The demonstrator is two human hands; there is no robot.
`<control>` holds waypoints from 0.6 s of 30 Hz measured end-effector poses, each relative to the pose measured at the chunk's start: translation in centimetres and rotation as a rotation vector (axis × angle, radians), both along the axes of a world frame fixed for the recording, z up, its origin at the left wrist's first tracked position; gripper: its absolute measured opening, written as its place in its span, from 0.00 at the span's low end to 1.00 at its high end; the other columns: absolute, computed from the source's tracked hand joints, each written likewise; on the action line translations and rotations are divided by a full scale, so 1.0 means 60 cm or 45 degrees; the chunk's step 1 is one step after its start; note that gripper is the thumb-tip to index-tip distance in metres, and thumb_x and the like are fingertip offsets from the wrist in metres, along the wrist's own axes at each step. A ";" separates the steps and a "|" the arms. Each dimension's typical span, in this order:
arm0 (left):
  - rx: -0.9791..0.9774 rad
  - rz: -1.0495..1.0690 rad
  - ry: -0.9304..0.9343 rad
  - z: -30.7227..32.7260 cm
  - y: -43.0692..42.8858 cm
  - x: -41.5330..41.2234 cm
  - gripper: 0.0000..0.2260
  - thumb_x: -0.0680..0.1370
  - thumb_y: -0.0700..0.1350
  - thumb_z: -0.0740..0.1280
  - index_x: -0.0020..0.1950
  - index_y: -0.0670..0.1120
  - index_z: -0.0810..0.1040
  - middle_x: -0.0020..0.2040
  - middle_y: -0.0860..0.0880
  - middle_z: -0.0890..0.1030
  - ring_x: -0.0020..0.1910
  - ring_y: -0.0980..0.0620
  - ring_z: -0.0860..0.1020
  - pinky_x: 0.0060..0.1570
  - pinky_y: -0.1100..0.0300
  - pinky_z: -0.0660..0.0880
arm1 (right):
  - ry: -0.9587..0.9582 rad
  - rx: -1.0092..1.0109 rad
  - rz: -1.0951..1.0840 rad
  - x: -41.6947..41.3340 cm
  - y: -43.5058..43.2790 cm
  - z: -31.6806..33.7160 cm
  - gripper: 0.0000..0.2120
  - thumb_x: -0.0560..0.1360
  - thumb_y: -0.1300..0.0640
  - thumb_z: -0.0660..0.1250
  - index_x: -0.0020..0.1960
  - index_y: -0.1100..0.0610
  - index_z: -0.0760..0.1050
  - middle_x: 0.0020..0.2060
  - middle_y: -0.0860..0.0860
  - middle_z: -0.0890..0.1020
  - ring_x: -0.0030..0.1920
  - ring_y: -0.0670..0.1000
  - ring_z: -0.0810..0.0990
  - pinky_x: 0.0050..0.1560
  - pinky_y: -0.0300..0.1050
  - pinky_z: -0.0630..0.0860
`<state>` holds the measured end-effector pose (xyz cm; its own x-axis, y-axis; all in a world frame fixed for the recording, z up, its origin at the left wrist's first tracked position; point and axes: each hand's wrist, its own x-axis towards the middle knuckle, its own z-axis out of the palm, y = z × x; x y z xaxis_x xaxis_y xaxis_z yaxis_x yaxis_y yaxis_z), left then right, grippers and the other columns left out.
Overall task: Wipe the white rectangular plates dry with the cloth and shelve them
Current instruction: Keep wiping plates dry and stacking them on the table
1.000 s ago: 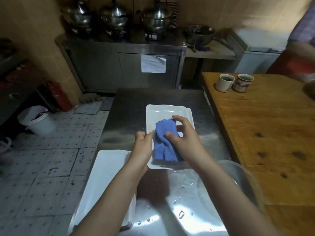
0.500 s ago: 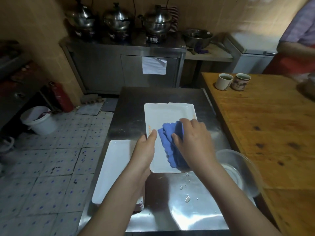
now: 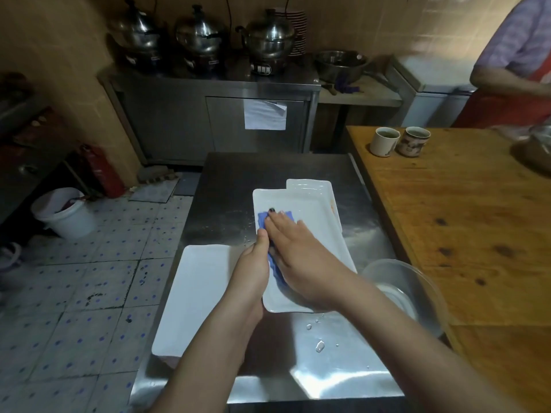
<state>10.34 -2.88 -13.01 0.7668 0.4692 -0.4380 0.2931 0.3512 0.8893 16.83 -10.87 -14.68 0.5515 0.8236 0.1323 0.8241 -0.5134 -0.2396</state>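
On the steel table point(image 3: 268, 171), a white plate point(image 3: 307, 207) lies flat on top of a second plate point(image 3: 310, 184), whose far edge and right rim stick out from under it. The right hand point(image 3: 298, 254) lies on the near left part of the top plate with its fingers stretched out almost straight, pressing a blue cloth point(image 3: 263, 219) flat against the plate. The cloth shows beyond the fingertips and along the thumb side of the palm. The left hand point(image 3: 253, 263) is at the plate's left edge, thumb laid along the rim and touching the cloth. Its other fingers are hidden, so it looks like a pinch on the edge, though that is not fully clear. Just left of that hand, another white plate point(image 3: 196, 293) sits at the table's left edge. Water drops point(image 3: 319, 346) lie on the steel near the front. A clear bowl point(image 3: 411, 281) stands at the table's right side, beside a wooden table point(image 3: 462, 219) with two mugs point(image 3: 384, 141) at its far corner. A person in a red apron point(image 3: 512, 108) stands at the far right.
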 end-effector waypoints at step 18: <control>0.112 0.026 0.023 0.008 0.029 0.019 0.14 0.81 0.55 0.57 0.48 0.48 0.77 0.42 0.48 0.81 0.39 0.47 0.81 0.37 0.58 0.77 | 0.099 -0.180 -0.328 -0.020 -0.065 -0.020 0.37 0.71 0.45 0.27 0.78 0.56 0.43 0.77 0.50 0.48 0.77 0.49 0.46 0.74 0.47 0.44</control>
<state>11.49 -1.17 -12.50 0.7489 0.5220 -0.4083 0.3033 0.2779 0.9115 15.61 -14.79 -15.90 0.7487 0.6624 -0.0245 0.6442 -0.7359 -0.2083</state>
